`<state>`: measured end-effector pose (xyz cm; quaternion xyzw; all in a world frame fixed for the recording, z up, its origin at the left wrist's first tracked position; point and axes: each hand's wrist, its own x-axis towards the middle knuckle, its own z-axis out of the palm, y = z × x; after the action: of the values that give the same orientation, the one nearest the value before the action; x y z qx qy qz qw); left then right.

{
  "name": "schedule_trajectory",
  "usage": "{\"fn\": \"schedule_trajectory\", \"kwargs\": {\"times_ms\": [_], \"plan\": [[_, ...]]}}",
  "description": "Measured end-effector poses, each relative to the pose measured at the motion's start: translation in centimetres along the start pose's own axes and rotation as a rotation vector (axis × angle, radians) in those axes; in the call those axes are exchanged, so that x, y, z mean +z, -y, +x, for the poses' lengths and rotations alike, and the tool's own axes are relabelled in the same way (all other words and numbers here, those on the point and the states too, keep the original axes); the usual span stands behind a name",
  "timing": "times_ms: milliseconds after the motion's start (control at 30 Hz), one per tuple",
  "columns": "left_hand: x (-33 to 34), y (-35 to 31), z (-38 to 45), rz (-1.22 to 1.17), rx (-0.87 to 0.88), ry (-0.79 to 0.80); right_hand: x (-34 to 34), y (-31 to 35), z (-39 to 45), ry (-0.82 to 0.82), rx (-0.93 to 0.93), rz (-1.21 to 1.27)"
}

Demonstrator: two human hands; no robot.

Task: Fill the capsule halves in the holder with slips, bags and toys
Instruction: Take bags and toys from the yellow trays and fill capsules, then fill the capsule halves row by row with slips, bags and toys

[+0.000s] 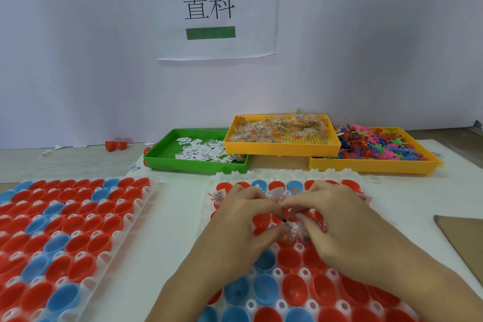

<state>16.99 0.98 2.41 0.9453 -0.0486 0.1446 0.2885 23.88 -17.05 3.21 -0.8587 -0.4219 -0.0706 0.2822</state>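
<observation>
While slips (pixel 201 151) fill the green tray (pixel 156 157), bags (pixel 282 129) fill yellow.

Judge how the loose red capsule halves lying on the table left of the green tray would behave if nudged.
The loose red capsule halves look rounded and lie outside any holder, so a nudge would probably set them rolling or rocking. They appear to be thin hollow plastic like the halves in the left holder, so likely very light and easily flicked away. Their glossy surface suggests some slipperiness.
</observation>
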Motion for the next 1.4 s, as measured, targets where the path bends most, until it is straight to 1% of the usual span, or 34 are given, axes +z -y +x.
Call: {"fn": "schedule_trajectory", "kwargs": {"times_ms": [233, 367, 467, 600, 667, 733, 833, 900, 1000, 1100, 1233, 1400], "plan": [[-0.1, 0.4, 0.0, -0.03, 0.013, -0.047, -0.1, 0.0, 0.1, -0.007, 0.004, -0.005], [-0.9, 0.7, 0.1, -0.105, 0.002, -0.131, -0.6, -0.2, 0.2, -0.038, 0.029, 0.002], [-2.0, 1.9, 0.2, -0.19, -0.075, -0.317, -1.6, -0.7, 0.3, -0.094, 0.058, 0.035], [-2.7, 4.7, 0.3, -0.322, -0.319, -0.623, -3.5, -2.7, 0.5, -0.195, 0.165, 0.097], [-2.2, 5.9, 0.2, -0.382, -0.432, -0.701, -4.4, -4.5, 0.5, -0.282, 0.232, 0.088], [-1.3, 6.7, 0.1, -0.454, -0.515, -0.711, -5.2, -6.5, 0.4, -0.384, 0.328, 0.084], [-0.3, 7.2, 0.0, -0.534, -0.544, -0.718, -5.7, -9.6, -0.1, -0.501, 0.515, 0.094], [-0.1, 7.3, 0.0, -0.527, -0.523, -0.718, -5.8, -11.4, -0.1, -0.502, 0.635, 0.122], [0.0, 7.5, 0.0, -0.527, -0.491, -0.71, -6.2, -13.7, 0.5, -0.466, 0.749, 0.127], [0.1, 7.8, 0.0, -0.558, -0.458, -0.727, -6.9, -15.2, 2.4, -0.412, 0.787, 0.032], [0.2, 8.1, 0.1, -0.596, -0.442, -0.761, -6.4, -16.7, 5.4, -0.338, 0.78, -0.115], [0.4, 8.5, 0.1, -0.565, -0.42, -0.746, -5.3, -19.0, 7.5, -0.333, 0.774, -0.211]]}}
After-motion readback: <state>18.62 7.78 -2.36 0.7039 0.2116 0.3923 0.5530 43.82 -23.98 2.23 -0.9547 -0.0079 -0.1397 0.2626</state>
